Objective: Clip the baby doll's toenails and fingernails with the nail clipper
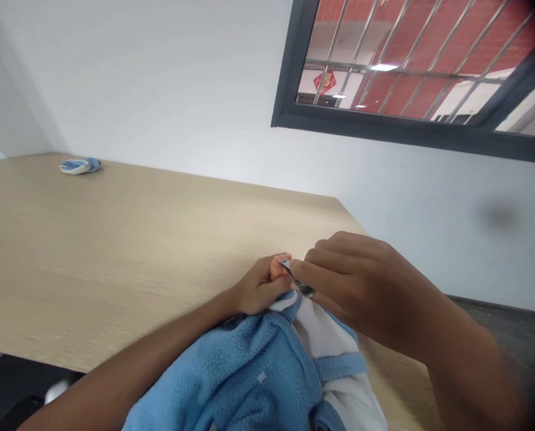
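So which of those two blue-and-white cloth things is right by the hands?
The large blue fleece bundle directly beneath the left hand, not the small one lying far off on the wooden table.

The nail clipper [298,279] is silver, the fleece cloth [231,377] sky blue with white lining [334,335], the tabletop [114,251] pale oak-grained, the brick wall [411,36] red.

A barred, dark-framed window [384,127] in the white wall [168,90] sits above a pale wooden table [114,251].
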Action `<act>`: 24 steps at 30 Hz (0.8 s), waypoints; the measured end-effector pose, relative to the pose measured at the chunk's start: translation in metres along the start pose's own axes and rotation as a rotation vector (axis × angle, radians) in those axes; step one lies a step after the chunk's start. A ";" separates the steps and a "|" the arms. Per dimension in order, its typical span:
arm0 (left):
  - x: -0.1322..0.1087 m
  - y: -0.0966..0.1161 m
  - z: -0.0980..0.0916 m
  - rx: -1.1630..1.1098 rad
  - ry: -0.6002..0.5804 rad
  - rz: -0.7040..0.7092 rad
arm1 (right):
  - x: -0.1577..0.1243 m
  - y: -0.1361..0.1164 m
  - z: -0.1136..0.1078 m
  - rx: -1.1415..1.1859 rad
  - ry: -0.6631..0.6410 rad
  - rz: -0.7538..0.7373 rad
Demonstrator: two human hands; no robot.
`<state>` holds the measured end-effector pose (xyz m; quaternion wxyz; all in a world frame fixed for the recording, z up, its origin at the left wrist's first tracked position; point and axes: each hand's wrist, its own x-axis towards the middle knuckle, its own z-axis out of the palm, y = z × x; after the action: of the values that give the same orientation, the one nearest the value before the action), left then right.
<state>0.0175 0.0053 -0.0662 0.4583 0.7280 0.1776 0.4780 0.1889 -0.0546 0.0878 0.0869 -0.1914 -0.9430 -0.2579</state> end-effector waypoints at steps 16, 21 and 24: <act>0.001 0.006 0.003 -0.043 0.009 0.077 | 0.001 0.002 0.005 0.033 0.059 0.025; 0.000 0.005 0.003 -0.046 0.004 0.044 | 0.000 0.001 0.004 -0.027 0.067 0.000; 0.000 0.004 0.003 -0.052 -0.001 0.032 | -0.001 0.001 0.004 -0.024 0.070 -0.012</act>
<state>0.0193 0.0020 -0.0627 0.4694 0.7187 0.1534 0.4895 0.1898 -0.0521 0.0845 0.1158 -0.1779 -0.9373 -0.2764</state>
